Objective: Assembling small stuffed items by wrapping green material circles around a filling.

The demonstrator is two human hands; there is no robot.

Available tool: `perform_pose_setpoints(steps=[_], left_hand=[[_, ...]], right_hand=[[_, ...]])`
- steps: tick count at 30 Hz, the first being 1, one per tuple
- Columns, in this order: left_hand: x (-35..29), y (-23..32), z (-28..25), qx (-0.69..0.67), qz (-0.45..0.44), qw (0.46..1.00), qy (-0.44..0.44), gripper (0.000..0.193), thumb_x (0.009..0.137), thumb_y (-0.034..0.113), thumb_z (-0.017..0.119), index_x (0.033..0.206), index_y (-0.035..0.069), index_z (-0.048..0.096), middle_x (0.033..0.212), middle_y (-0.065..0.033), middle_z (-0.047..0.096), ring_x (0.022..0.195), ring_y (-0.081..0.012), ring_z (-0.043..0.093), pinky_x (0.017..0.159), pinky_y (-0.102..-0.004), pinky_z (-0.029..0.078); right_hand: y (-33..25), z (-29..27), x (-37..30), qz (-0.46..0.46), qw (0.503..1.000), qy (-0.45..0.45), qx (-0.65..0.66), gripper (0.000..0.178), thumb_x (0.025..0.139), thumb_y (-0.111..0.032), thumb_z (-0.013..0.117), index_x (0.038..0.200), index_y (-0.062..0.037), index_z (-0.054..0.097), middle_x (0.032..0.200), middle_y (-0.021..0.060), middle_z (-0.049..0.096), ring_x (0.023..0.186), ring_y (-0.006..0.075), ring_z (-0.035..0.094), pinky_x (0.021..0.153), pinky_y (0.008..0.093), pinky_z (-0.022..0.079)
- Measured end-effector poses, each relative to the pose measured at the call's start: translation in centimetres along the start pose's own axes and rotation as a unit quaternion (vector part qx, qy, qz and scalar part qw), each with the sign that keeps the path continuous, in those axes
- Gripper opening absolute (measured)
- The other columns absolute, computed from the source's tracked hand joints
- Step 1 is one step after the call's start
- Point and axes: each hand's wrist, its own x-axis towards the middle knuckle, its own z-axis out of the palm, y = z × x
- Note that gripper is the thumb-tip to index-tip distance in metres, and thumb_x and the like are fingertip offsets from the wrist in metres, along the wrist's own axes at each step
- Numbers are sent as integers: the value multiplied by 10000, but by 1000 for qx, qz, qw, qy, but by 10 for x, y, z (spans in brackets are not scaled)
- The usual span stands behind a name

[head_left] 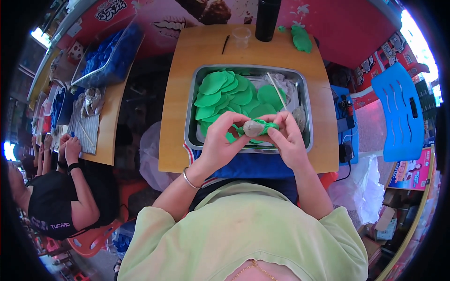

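Both hands, left hand (219,140) and right hand (287,139), pinch green wrapper (262,126) around grey filling (253,128) over steel tray (300,89) | risk: overstretched wrapper may tear

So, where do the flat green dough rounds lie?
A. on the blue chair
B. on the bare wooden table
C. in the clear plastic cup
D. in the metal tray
D: the green dough rounds are piled inside the metal tray, just beyond both hands, which hold a green wrapper around a grey filling.
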Motion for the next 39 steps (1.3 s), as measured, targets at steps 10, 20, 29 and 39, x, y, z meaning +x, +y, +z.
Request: perform_pose_setpoints(steps=[10, 20, 29, 39], left_hand=[[-4, -2, -3, 58, 9, 997, -58, 164, 782, -14, 692, 924, 5, 613, 881, -87, 597, 771, -165, 607, 615, -262, 513], [-5, -11, -6, -178, -93, 979, -36, 66, 822, 6, 676, 864, 19, 626, 935, -30, 551, 851, -96, 548, 651, -194, 483], [-7, -17, 0, -195, -128, 972, -19, 59, 827, 62, 692, 844, 34, 643, 931, -26, 557, 856, -81, 518, 715, -202, 420], [-9, -21, 7, -306, -165, 938, 17, 30, 859, 52, 649, 869, 28, 635, 996, -50, 623, 940, -127, 563, 860, -264, 424]], right_hand=[[-13, 9, 1, -52, 945, 16, -322, 176, 853, 80, 570, 1014, 10, 587, 1038, 105, 647, 878, 145, 648, 697, 267, 547], [-17, 9, 0, -148, 880, -1, -452, 123, 785, 34, 663, 892, -15, 626, 1033, 138, 642, 855, 159, 654, 688, 280, 564], [-11, 7, 3, -244, 786, -40, -566, 192, 733, 56, 661, 902, -34, 639, 1021, 123, 648, 832, 256, 651, 714, 322, 533], [-11, 7, 0, -182, 809, -107, -548, 342, 719, 55, 679, 1044, -19, 601, 1122, 115, 537, 891, 243, 596, 749, 318, 512]])
